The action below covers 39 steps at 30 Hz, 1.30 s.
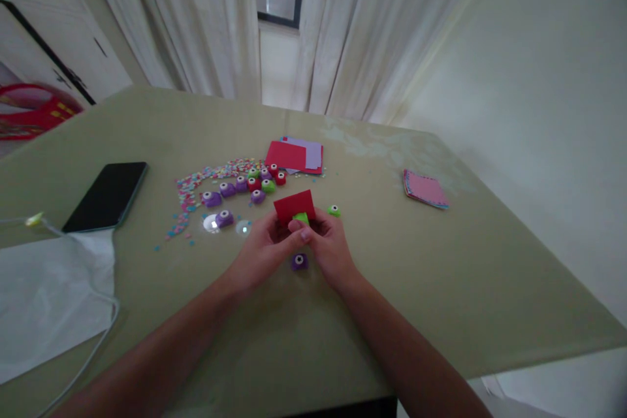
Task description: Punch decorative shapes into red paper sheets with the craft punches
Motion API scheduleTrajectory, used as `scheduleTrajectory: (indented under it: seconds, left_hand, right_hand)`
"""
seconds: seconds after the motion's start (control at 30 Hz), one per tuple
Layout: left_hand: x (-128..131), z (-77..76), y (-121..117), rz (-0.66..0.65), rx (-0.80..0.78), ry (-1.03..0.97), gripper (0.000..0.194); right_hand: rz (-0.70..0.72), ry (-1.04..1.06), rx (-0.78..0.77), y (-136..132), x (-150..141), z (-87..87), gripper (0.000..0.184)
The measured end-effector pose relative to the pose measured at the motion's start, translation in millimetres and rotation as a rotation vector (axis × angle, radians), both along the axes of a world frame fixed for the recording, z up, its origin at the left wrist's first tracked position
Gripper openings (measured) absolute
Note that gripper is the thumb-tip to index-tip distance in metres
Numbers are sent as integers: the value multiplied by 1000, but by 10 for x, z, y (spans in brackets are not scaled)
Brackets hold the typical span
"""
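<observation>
Near the middle of the table, my left hand and my right hand are closed together. A red paper card stands up between them, tilted, with my left fingers behind its lower left part. A small green craft punch sits at the card's lower edge, under my thumbs; my right hand grips it. The fingers underneath are hidden. On the table just below my hands lies a purple craft punch. Another green punch rests right beyond my right hand.
Several purple, red and green punches stand in a cluster at the left, beside scattered paper confetti. Red and lilac cards lie behind. A pink card stack is at right. A phone, white sheet and cable lie left.
</observation>
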State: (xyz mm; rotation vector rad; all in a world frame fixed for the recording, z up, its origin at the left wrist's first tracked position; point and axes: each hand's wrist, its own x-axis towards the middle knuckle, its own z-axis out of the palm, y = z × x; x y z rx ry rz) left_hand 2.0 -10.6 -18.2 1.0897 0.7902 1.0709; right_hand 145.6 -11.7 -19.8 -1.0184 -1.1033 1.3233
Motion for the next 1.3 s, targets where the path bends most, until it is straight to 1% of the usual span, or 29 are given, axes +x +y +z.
scheduleTrajectory:
  seconds: [0.13,0.23,0.3,0.37,0.43,0.53,0.63,0.73,0.8,0.9,1.0,1.07,1.17,1.23,1.3]
  left_hand:
    - [-8,0,20,0,16,-11,68]
    - [-4,-12,39,-6,24,-36,74]
    - [0,-24,48,-10,33,-39,77]
    - [-3,-29,50,-12,51,-25,75]
    - [-21,-22,48,-7,89,1,70]
    - [-78,6,45,77,172,58,62]
    - [-143,41,46,196,276,91,51]
    - [-172,85,18,263,366,148,45]
    - [-157,117,-42,250,429,259,42]
    - [-82,142,-198,167,562,408,38]
    - [30,138,-360,45,674,455,37]
    - [100,143,-424,-7,689,450,35]
    - [159,198,-454,18,667,465,31]
    - [151,242,-484,60,645,515,29]
    - [107,244,-571,100,610,589,26]
  right_hand:
    - [12,41,-40,-5,-24,-12,37]
    - [26,141,-98,-9,-36,-40,42]
    - [4,212,-126,-9,-31,-52,44]
    - [-31,252,-136,-6,-6,-45,48]
    - [-49,229,-130,9,45,-5,47]
    - [11,52,-95,51,184,118,42]
    - [129,-204,-40,45,391,287,39]
    - [266,-423,-19,-113,624,425,32]
    - [356,-532,-18,-299,768,462,25]
    - [423,-670,-43,-593,927,426,20]
    - [402,-753,-8,-778,1003,306,16]
    - [365,-773,20,-825,1012,211,17]
    - [299,-767,3,-836,989,101,25]
    - [252,-772,-19,-841,974,67,34]
    - [202,-792,-15,-862,975,62,40]
